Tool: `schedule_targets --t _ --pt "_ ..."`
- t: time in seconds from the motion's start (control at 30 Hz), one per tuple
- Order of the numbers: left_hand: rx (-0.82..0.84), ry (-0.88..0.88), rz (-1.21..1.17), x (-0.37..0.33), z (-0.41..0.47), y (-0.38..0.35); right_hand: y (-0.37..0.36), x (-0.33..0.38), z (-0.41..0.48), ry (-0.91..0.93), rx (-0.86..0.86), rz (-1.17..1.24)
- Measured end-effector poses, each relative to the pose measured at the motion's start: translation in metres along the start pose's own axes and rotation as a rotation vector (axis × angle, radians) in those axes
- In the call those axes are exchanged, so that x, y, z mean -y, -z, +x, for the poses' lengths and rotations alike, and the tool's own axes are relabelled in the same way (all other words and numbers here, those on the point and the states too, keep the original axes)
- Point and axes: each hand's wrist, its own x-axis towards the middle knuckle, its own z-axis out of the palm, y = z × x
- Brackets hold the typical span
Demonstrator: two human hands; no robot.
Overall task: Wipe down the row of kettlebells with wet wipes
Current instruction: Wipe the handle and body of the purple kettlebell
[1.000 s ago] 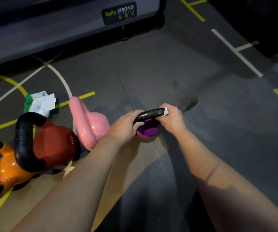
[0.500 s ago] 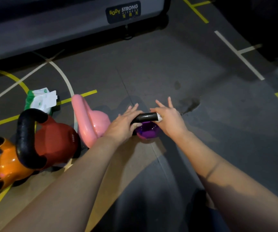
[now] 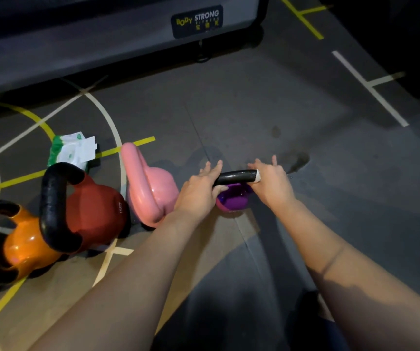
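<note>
left hand [image 3: 198,188]: fingers straight and spread, palm resting on the left end of the black handle [image 3: 234,176]. my thumb sits low beside the bar, but i cannot tell if it hooks under.
right hand [image 3: 272,183]: fingers straight too, palm pressed flat over the right end of the bar. nothing is curled round it.
wet wipe [image 3: 257,175]: only a white edge shows, trapped between my right palm and the end of the bar. the rest is hidden under the hand.
purple kettlebell [image 3: 233,200]: upright on the floor [image 3: 267,102] right under both hands, at the right end of the row. this is the one i am on.
step in hand: wiping along its handle, i judge. the purple body below looks glossy, but i cannot tell if it is wiped.
pink kettlebell [image 3: 153,188]: just beside my left hand, tilted.
red kettlebell [image 3: 95,214]: next left, close against the pink one.
orange kettlebell [image 3: 24,247]: far left, partly out of view.
done so far: none of the three shows a clear mark of wiping. shine alone proves nothing.
left to do: finish the purple one, then any of the others not yet cleaned. more may sit past the left edge.
pack of wipes [image 3: 72,150]: on the floor behind the red one, green and white, flap lifted open. i cannot see the sheets inside.
damp patch [image 3: 295,160]: a dark mark on the floor just beyond my right fingers.
</note>
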Motion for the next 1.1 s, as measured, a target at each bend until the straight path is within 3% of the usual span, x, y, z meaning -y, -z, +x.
schedule_targets --t 0.23,0.4,0.57,0.67,0.93,1.1 --pt "0.005 0.085 -0.124 0.001 0.0 0.004 0.006 0.05 -0.002 0.234 0.038 -0.423" --pt "0.045 0.08 -0.145 0.01 -0.014 0.004 -0.002 0.043 -0.004 0.362 -0.128 -0.347" --pt "-0.007 0.214 -0.195 0.021 -0.026 0.002 0.004 0.05 -0.001 0.123 -0.009 -0.486" --pt "0.084 0.248 -0.277 0.032 -0.034 -0.005 0.003 0.076 -0.006 0.077 0.017 -0.547" --pt "0.256 0.224 -0.383 0.036 -0.033 0.006 -0.022 0.132 0.001 0.273 0.169 -0.756" --pt "0.274 0.245 -0.354 0.044 -0.047 -0.004 -0.038 0.15 0.002 0.359 0.305 -0.882"
